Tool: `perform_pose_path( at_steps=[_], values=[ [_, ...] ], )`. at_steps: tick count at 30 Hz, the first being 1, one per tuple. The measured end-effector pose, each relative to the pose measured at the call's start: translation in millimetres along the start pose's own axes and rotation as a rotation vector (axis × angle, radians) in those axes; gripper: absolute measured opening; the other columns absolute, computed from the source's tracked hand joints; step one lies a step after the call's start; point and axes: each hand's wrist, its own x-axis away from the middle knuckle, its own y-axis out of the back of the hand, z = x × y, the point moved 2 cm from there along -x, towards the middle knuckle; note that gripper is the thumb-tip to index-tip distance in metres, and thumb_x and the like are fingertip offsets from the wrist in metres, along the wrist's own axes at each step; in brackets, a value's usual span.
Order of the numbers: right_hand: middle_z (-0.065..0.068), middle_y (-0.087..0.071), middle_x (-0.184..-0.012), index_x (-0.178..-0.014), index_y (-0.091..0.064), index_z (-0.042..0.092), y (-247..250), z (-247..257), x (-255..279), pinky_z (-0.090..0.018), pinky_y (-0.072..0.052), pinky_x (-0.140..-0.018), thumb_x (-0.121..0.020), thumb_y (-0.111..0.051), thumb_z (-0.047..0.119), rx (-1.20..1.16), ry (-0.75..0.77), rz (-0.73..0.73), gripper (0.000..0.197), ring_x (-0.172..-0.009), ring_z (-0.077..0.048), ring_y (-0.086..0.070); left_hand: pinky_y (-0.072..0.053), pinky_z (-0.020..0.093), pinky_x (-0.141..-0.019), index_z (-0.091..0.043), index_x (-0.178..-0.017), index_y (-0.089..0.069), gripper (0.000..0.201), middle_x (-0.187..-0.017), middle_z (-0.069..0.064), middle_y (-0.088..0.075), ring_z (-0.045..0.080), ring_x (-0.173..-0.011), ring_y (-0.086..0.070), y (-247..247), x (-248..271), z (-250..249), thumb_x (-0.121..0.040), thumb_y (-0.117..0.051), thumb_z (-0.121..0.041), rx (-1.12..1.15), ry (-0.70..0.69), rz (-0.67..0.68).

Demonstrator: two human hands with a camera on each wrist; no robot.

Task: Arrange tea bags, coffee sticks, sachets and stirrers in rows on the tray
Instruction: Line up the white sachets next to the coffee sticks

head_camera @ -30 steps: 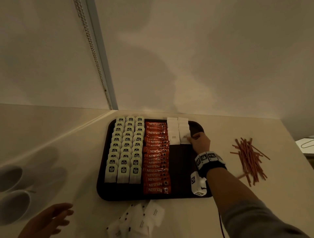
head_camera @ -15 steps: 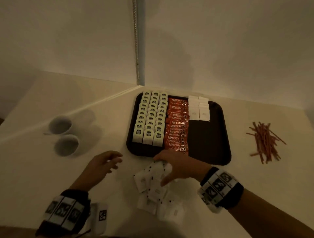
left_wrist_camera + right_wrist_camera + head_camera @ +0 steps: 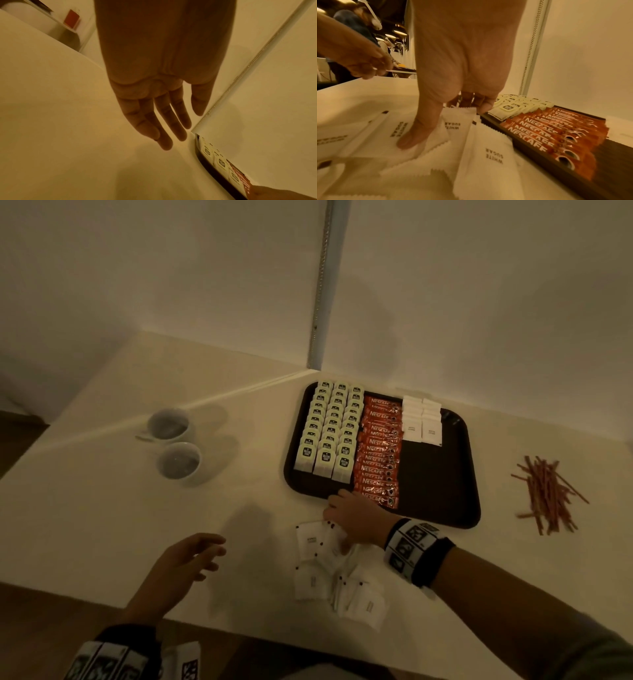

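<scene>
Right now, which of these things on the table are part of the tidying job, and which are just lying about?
Part of the job:
- tray
- tea bags
- coffee sticks
- sugar sachets, loose, under the right hand
- stirrers, still off the tray

Just lying about:
- two cups
- left hand, holding nothing

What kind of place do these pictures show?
Probably a hotel or office refreshment corner. A dark tray on a pale counter holds rows of tea bags and coffee sticks, two cups stand beside it, and people sit at tables behind.
</scene>
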Motion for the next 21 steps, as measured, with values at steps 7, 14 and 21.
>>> perform_pose_path(
  at_steps=[7, 14, 21],
  values=[
    [-0.007, -0.056, -0.122, -0.125, -0.049, 0.018, 13, -5, 8, -0.036, -0.044, -0.095, -0.081, -0.070, 0.026, -0.355, -0.068, 0.132, 0.050, -0.110, -0.025, -0.053, -0.049, 0.034, -0.072, -0.014, -0.102, -0.066, 0.015, -0.093, 0.002, -0.071, 0.025, -0.084, -0.067, 10, 4, 4, -0.096, -0.053, -0.012, 0.063, 0.015, -0.035],
    [-0.002, -0.059, -0.118, -0.117, -0.055, 0.020, 37, -14, 11, -0.036, -0.043, -0.097, -0.080, -0.070, 0.023, -0.644, -0.059, 0.093, 0.040, -0.108, -0.020, -0.053, -0.048, 0.027, -0.068, -0.019, -0.097, -0.067, 0.016, -0.088, -0.012, -0.072, 0.009, -0.072, -0.067, 3, -19, -35, -0.095, -0.053, -0.010, 0.030, -0.122, -0.005],
    [-0.005, -0.058, -0.122, -0.120, -0.051, 0.017, 43, -15, 17, -0.037, -0.051, -0.091, -0.089, -0.061, 0.021, -0.788, -0.057, 0.082, 0.034, -0.107, -0.022, -0.058, -0.050, 0.028, -0.073, -0.021, -0.098, -0.066, 0.010, -0.092, -0.002, -0.072, 0.013, -0.082, -0.068, -21, -41, -76, -0.095, -0.057, -0.018, 0.053, -0.228, 0.107]
  ],
)
